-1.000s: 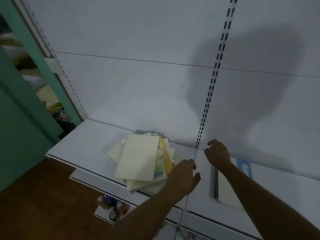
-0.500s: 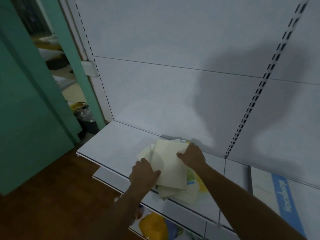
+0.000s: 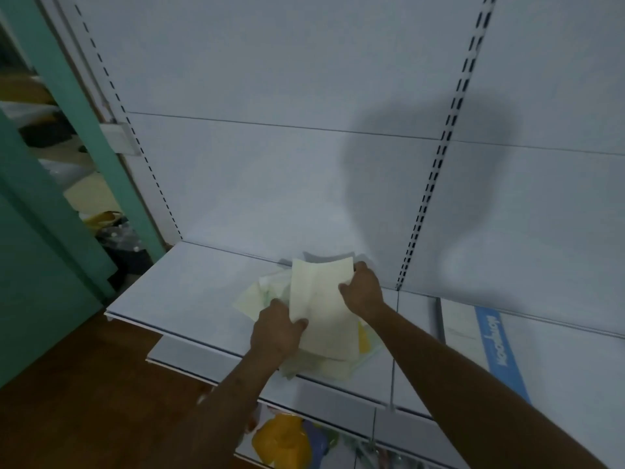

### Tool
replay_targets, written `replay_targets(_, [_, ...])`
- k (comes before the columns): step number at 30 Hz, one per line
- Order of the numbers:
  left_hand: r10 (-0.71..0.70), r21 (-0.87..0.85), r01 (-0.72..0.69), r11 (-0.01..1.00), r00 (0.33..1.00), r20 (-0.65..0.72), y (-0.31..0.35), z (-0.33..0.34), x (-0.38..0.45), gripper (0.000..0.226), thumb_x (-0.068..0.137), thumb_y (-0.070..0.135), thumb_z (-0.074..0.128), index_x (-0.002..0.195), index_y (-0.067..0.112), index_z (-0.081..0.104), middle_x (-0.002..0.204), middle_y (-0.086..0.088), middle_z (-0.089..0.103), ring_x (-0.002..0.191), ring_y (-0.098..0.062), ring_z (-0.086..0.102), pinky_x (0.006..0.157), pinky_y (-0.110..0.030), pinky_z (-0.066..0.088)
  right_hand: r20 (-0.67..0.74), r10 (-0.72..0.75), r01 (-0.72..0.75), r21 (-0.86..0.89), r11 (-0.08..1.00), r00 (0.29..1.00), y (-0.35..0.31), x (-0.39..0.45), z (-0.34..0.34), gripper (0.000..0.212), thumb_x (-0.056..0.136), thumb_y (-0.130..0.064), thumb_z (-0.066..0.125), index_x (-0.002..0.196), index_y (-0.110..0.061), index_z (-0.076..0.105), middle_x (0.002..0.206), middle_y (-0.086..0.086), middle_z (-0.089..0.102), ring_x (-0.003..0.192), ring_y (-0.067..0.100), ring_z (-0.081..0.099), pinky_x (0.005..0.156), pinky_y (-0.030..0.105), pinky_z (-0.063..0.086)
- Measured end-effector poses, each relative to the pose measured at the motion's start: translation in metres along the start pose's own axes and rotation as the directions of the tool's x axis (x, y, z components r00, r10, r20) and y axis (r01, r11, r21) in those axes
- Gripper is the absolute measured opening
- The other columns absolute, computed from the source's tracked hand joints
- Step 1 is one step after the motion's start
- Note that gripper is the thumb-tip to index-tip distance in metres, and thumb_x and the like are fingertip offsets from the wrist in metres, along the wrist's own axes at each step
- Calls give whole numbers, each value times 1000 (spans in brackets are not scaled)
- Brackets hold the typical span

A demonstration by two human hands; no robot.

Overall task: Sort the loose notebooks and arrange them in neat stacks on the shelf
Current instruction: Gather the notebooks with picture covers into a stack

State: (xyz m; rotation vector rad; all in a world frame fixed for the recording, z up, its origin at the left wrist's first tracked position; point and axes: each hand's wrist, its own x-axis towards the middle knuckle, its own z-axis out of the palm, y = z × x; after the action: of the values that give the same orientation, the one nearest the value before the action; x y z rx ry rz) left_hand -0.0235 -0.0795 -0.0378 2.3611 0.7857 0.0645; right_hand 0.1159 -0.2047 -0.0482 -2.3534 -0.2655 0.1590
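Gripping the top notebook [image 3: 323,299] from both sides, the two hands lift its far end off a loose pile of notebooks [image 3: 324,365] that lies on the white shelf [image 3: 189,292]. The left hand [image 3: 275,333] pinches the near left edge, thumb curled over the pale cream cover and fingers hidden beneath it. The right hand [image 3: 362,287] clasps the far right corner, fingers wrapped over the edge. The cover bends a little along its length, and its far edge stands tilted up toward the back panel [image 3: 270,181].

Under it the pile fans out untidily: pale cream and greenish covers stick out to the left and toward the shelf's front edge, and a yellow cover [image 3: 363,336] peeks out on the right, just below the right forearm. The pile sits near the slotted upright [image 3: 436,164] that divides the bays.

In the next bay to the right, a flat white item with a blue printed band [image 3: 500,350] lies on the shelf, well apart from the pile. Below the shelf, a lower tier holds a yellow object [image 3: 280,441] beside something bluish, too blurred to name. A teal door frame [image 3: 77,106] stands at the left, over the brown floor [image 3: 84,384].
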Motion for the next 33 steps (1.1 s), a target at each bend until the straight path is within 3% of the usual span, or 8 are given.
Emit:
replay_targets(7, [86, -25, -85, 996, 994, 61, 59, 41, -23, 52, 82, 46, 67, 111, 7, 49, 110, -12, 61, 101, -30, 61, 81, -36, 50, -108, 72, -73, -2, 997, 992, 56, -1, -66, 43, 83, -12, 61, 122, -1, 49, 118, 16, 56, 107, 30, 55, 81, 28, 42])
replay_targets(17, [207, 26, -220, 975, 948, 243, 111, 118, -55, 41, 93, 33, 55, 120, 4, 47, 123, -13, 55, 112, -26, 54, 89, -31, 44, -182, 191, -195, -1, 981, 965, 143, -15, -127, 43, 82, -7, 60, 123, 0, 49, 117, 20, 56, 105, 32, 56, 78, 27, 39])
replay_targets(22, [169, 23, -184, 983, 940, 297, 120, 141, -58, 47, 95, 28, 52, 131, 1, 42, 132, -15, 51, 120, -25, 51, 98, -28, 39, -172, 239, -242, 4, 970, 956, 168, -17, -134, 42, 81, -6, 60, 121, -1, 51, 117, 20, 57, 107, 31, 57, 82, 28, 42])
replay_targets(28, [114, 22, -130, 991, 926, 361, 110, 158, -60, 31, 93, 22, 54, 115, 1, 50, 119, -18, 57, 109, -26, 56, 83, -26, 41, -130, 259, -261, 1, 965, 957, 185, -15, -123, 40, 82, -4, 57, 122, -3, 51, 116, 19, 58, 104, 32, 59, 79, 30, 44])
replay_targets(33, [115, 28, -131, 991, 941, 319, 106, 160, -52, 9, 91, 20, 56, 89, 19, 47, 115, -14, 60, 106, -22, 57, 69, -19, 32, -109, 255, -256, 7, 967, 961, 190, -8, -112, 38, 84, -5, 58, 121, -2, 51, 115, 19, 58, 103, 31, 58, 77, 30, 44])
